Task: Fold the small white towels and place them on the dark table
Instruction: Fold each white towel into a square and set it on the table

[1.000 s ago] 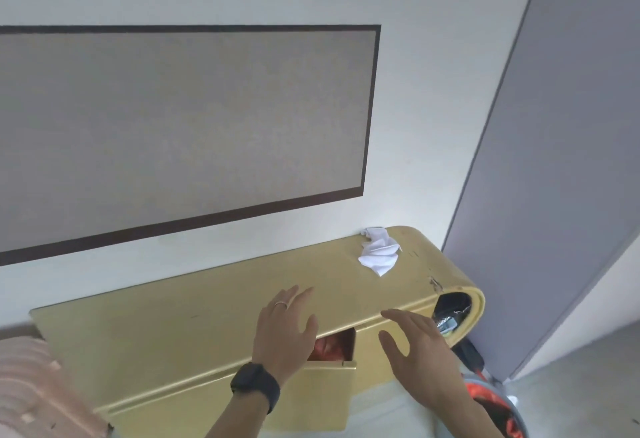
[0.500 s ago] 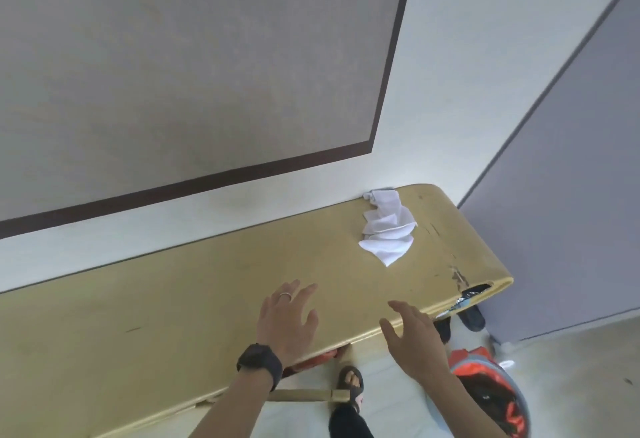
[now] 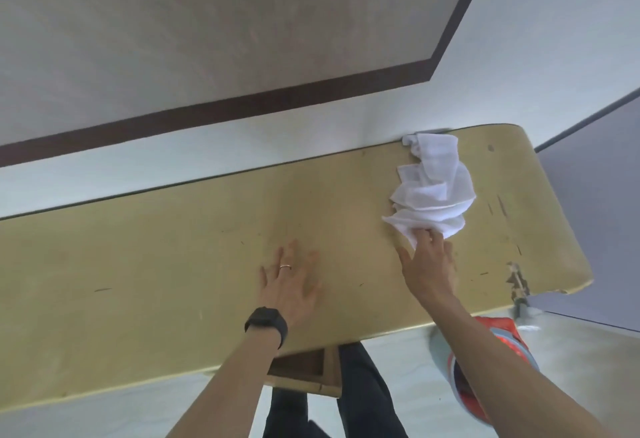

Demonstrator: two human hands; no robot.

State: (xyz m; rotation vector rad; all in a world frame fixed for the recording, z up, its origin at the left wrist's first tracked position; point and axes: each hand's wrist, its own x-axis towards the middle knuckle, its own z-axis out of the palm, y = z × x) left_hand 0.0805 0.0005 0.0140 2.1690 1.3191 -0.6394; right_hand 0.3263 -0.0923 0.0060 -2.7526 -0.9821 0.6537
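White towel (image 3: 433,188), pinched by just its near corner in the right grip (image 3: 429,264) while the left grip (image 3: 291,285) lies flat and empty, could slip free if tugged.

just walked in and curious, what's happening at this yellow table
A person stands at a yellow table against the wall. Their right hand reaches a crumpled white towel near the far right end, touching its near corner; whether it grips is unclear. The left hand, black watch on the wrist, is spread open over the tabletop. The towel is not folded yet.
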